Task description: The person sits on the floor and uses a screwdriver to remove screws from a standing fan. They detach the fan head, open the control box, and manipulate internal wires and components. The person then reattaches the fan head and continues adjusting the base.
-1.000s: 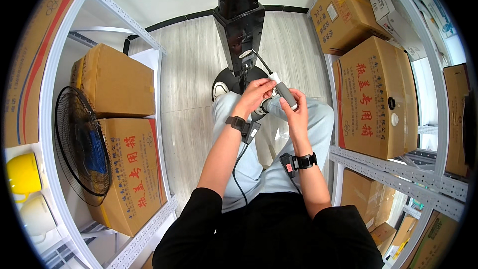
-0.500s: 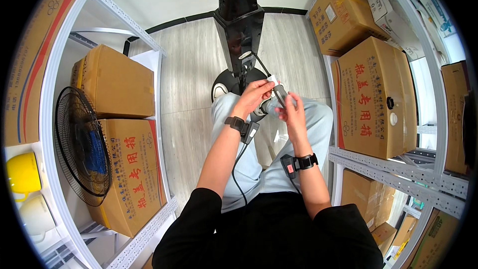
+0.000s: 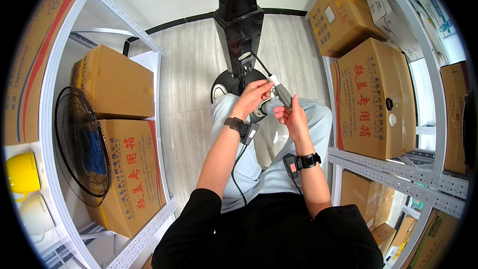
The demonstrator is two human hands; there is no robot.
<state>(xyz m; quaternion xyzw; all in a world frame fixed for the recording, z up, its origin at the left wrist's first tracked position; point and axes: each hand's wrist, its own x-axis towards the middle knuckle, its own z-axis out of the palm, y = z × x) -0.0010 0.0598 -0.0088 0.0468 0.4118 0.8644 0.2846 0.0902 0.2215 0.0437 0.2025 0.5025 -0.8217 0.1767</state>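
Note:
A black cord (image 3: pixel 261 64) runs from the black column (image 3: pixel 239 30) to a slim stick-shaped piece, white (image 3: pixel 273 78) at the cord end and grey (image 3: pixel 284 94) along the rest. I cannot make out its exact kind. Fingertips of my left hand (image 3: pixel 256 94) pinch it near the white part. My right hand (image 3: pixel 295 117) has its thumb against the grey end, with the other fingers curled just below. Both hands are above my knees, in front of the column's round black base (image 3: pixel 226 80).
White metal shelving (image 3: pixel 160 94) stands on the left with cardboard boxes (image 3: pixel 119 84), a black wire fan guard (image 3: pixel 82 169) and a yellow helmet-like item (image 3: pixel 24 173). More boxes (image 3: pixel 371 99) fill the right shelving. Black wrist straps (image 3: pixel 234 123) with small modules and cables are on both wrists.
My right hand has moved slightly down, and its thumb now lies at the grey end. More of the grey part shows. My left hand stays nearly in place.

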